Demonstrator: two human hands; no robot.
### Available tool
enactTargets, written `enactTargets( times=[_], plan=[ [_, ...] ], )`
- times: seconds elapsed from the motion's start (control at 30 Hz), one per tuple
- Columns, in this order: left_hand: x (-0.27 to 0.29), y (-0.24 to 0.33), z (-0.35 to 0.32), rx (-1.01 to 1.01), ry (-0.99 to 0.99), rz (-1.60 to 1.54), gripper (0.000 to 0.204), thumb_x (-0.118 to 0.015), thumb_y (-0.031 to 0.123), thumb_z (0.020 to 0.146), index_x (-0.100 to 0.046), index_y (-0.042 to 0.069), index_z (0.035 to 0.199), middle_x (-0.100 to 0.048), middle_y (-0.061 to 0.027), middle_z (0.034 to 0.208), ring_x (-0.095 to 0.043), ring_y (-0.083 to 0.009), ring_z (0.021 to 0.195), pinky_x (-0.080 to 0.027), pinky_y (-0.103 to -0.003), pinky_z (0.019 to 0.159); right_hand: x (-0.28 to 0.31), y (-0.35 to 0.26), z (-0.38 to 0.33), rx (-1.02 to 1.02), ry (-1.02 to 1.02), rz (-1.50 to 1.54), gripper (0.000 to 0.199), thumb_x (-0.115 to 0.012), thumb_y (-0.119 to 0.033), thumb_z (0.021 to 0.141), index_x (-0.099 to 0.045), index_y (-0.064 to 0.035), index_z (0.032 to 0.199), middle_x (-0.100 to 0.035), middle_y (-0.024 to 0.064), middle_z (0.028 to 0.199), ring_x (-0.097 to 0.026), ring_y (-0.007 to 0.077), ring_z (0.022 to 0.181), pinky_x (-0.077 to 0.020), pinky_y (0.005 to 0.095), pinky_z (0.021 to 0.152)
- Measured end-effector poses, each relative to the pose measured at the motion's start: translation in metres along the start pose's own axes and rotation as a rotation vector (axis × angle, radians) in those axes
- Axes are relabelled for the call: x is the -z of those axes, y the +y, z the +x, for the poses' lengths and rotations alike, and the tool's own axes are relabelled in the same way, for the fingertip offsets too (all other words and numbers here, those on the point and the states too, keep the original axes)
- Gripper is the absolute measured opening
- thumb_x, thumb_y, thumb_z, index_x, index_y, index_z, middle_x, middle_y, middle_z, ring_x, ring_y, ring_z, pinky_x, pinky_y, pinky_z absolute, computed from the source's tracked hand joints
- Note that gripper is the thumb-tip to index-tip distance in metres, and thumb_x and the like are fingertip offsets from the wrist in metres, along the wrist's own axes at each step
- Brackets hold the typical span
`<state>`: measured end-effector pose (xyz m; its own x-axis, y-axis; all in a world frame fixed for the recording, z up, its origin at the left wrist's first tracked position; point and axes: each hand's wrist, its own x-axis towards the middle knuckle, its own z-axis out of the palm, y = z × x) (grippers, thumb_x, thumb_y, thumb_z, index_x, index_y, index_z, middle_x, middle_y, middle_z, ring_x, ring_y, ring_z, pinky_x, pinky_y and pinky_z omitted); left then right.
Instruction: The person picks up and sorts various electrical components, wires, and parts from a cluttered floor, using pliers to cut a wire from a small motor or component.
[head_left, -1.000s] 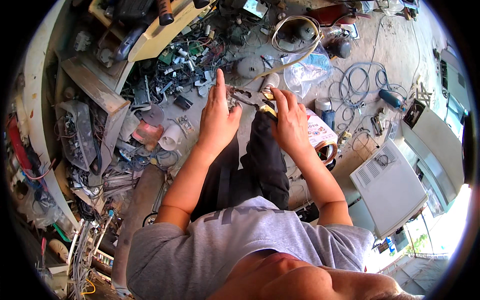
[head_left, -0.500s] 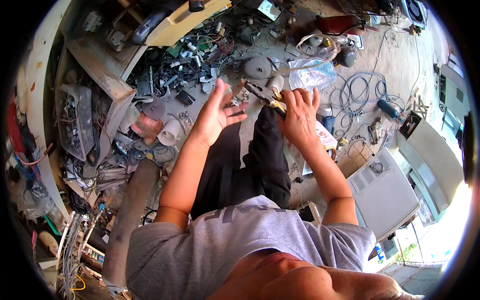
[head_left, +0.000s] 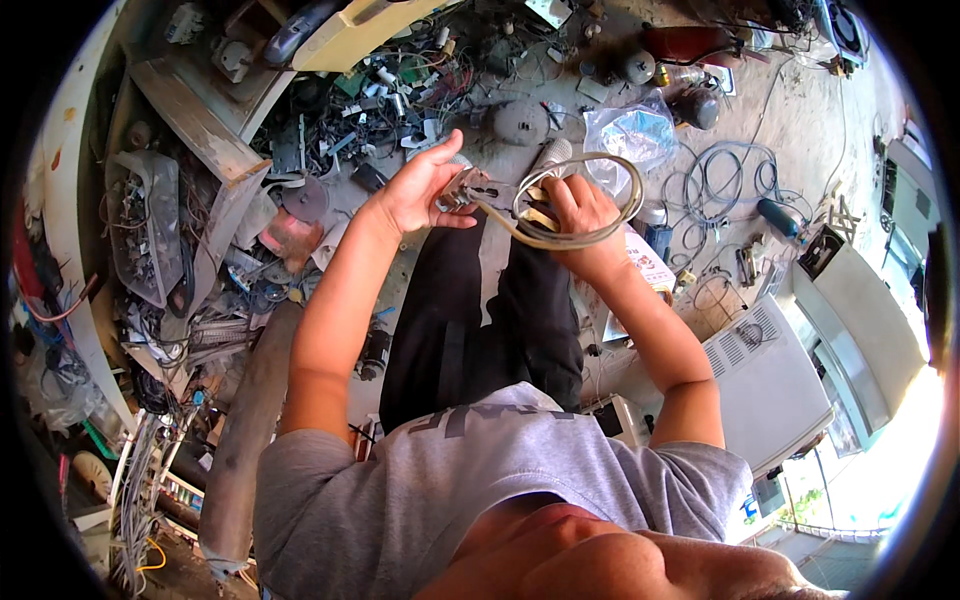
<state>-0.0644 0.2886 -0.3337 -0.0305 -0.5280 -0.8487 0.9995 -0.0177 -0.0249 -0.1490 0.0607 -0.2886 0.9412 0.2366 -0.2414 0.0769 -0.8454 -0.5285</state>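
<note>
A looped cable crosses in front of the right hand, fingers closed around yellow-handled pliers, while the left hand, fingers half-curled, meets a metallic part (grip cannot be told), a clear plastic bag lying beyond

Centre: left hand left, right hand right, both above the legs. Pliers sit in right hand, head toward left hand. Coiled cable circles right hand in view; over or around it, cannot tell.

Ahead, on floor: scrap heap at left, round disc right of it, plastic bag farther right. Then hose, with cylinder at its right.

Right: box beside right forearm; vented casing nearer the body. Left: long tube beyond left arm; bin farther out, parts inside.
</note>
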Motion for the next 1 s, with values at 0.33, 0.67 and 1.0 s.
enactTargets(
  times=[0.33, 0.67, 1.0],
  plan=[
    [-0.012, -0.036, 0.044, -0.089, 0.299, -0.129, 0.027, -0.048, 0.039, 0.091, -0.050, 0.015, 0.082, -0.053, -0.0011, 0.076, -0.049, -0.0151, 0.059, -0.034, -0.024, 0.042, -0.014, 0.015, -0.013, -0.035, -0.017, 0.039, 0.041, -0.064, -0.004, 0.060, -0.050, -0.0094, 0.098, -0.050, 0.0123, 0.082, -0.057, 0.0323, 0.076, -0.0484, 0.0421, 0.065],
    [-0.022, -0.034, 0.046, -0.277, 0.276, -0.073, 0.027, -0.044, 0.034, 0.092, -0.054, 0.011, 0.085, -0.055, -0.0044, 0.069, -0.051, -0.0158, 0.051, -0.035, -0.026, 0.041, -0.028, 0.009, -0.028, -0.256, -0.193, 0.531, 0.032, -0.066, -0.017, 0.080, -0.048, -0.0044, 0.104, -0.056, 0.0132, 0.085, -0.059, 0.0304, 0.075, -0.0470, 0.0384, 0.069],
    [-0.031, -0.015, 0.025, -0.518, 0.087, 0.248, 0.033, -0.040, 0.037, 0.096, -0.052, 0.012, 0.080, -0.051, 0.0012, 0.062, -0.048, -0.0088, 0.048, -0.039, -0.023, 0.044, -0.028, -0.023, -0.047, -0.591, -0.682, 2.091, 0.029, -0.058, -0.028, 0.091, -0.045, -0.0085, 0.107, -0.036, -0.0022, 0.074, -0.033, 0.0072, 0.063, -0.0302, 0.0218, 0.056]
  ],
)
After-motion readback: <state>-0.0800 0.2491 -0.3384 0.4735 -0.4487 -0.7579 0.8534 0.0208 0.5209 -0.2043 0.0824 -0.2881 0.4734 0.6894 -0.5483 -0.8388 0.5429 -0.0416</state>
